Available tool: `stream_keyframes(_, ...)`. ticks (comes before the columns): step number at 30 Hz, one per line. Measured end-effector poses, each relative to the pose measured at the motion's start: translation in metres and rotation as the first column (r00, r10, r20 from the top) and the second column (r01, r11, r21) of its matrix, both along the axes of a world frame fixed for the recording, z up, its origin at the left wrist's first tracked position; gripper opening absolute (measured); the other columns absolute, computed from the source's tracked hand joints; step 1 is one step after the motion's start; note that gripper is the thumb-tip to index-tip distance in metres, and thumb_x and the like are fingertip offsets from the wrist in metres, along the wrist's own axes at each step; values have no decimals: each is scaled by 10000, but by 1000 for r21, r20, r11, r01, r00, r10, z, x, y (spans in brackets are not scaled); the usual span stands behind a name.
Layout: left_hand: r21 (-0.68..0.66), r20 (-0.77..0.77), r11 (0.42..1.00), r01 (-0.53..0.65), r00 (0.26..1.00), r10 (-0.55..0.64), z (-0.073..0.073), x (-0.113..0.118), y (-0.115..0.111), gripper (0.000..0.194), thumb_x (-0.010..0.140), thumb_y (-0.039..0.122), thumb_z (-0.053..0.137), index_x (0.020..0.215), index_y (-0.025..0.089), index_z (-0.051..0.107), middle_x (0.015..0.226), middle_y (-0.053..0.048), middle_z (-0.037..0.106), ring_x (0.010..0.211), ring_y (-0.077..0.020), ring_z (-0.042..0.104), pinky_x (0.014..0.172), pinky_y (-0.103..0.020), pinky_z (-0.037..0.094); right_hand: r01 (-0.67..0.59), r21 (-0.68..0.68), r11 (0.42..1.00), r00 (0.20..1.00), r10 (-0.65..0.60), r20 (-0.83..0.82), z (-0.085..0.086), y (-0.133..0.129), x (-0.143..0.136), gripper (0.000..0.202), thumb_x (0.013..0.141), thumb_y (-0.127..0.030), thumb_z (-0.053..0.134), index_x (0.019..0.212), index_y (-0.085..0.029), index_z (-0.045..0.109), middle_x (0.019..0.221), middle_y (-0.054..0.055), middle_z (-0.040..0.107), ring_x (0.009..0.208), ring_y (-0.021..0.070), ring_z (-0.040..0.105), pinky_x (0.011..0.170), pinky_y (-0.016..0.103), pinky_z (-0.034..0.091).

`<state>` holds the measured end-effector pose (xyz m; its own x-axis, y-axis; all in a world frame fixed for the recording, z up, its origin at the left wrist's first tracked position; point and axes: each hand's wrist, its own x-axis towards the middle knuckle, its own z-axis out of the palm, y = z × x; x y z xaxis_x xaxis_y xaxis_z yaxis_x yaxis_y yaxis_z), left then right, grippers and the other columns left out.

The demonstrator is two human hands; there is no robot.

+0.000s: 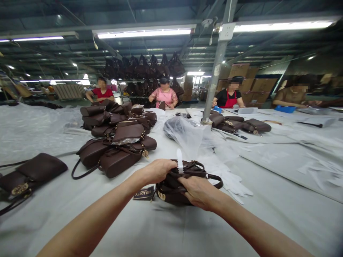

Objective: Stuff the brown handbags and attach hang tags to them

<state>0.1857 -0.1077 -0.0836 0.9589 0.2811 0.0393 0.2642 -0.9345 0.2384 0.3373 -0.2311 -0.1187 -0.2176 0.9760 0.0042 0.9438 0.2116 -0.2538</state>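
Observation:
A dark brown handbag (pixel 174 198) lies on the table right in front of me, its straps (pixel 197 167) gathered on top. A white notched strip (pixel 179 160) stands up across the straps. My left hand (pixel 157 171) is closed on the bag's upper left side, with its fingertips beside the strip. From the right, my right hand (pixel 199 191) grips the bag's near upper edge; its fingers are partly hidden in the straps. A black hang tag (pixel 144 193) with gold lettering and a round gold charm (pixel 161 195) are at the bag's left end.
Stacked brown handbags (pixel 120 157) stand to the left, with another handbag (pixel 48 167) nearer. White gloves (pixel 235 180) and clear plastic (pixel 184 132) lie beyond my hands. A metal post (pixel 214 78) rises behind. Several people work across the table (pixel 268 214).

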Motion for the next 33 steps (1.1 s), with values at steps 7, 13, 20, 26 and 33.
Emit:
stream_keyframes(7, 84, -139, 990, -116, 982, 127, 24, 38, -22, 184, 728, 243, 584, 885, 154, 624, 846, -121, 688, 785, -267, 639, 646, -304, 456, 20, -34, 999, 994, -17, 108, 9, 3, -9, 321, 899, -266, 468, 1050, -103, 699, 1037, 177, 716, 964, 302, 666, 813, 339, 467)
stream_keyframes(13, -209, -36, 977, -47, 999, 40, 7, 48, -13, 116, 750, 189, 547, 857, 167, 587, 817, -28, 655, 778, -183, 596, 701, -259, 460, 16, -36, 999, 994, -12, 111, 11, 1, -6, 358, 892, -327, 507, 1108, -100, 679, 1078, 187, 705, 997, 312, 661, 852, 346, 472)
stream_keyframes(20, -616, 236, 764, 192, 970, -53, -7, 34, 8, 417, 731, 64, 491, 1130, 154, 575, 1137, -70, 653, 1070, -207, 578, 968, -326, 423, 59, 60, 996, 988, -67, 142, 2, -1, -3, 352, 799, -148, 568, 1145, -100, 608, 1044, 209, 683, 968, 353, 656, 813, 430, 500)
stream_keyframes(26, -489, 42, 861, 143, 989, -140, -1, 36, 9, 248, 715, 121, 541, 932, 170, 649, 904, 0, 659, 892, -192, 587, 823, -262, 451, 79, -29, 996, 981, -73, 181, -1, 1, -3, 222, 814, -146, 591, 1005, -85, 685, 1005, 211, 703, 936, 333, 679, 760, 359, 531)
stream_keyframes(33, -74, -224, 997, 7, 974, -23, -7, 45, -6, 271, 880, 228, 466, 1079, 205, 647, 882, -76, 692, 793, -237, 632, 725, -299, 454, 52, 13, 999, 976, -53, 213, -6, 1, 1, 242, 833, -68, 519, 993, -99, 698, 938, 171, 732, 871, 300, 708, 710, 316, 532)
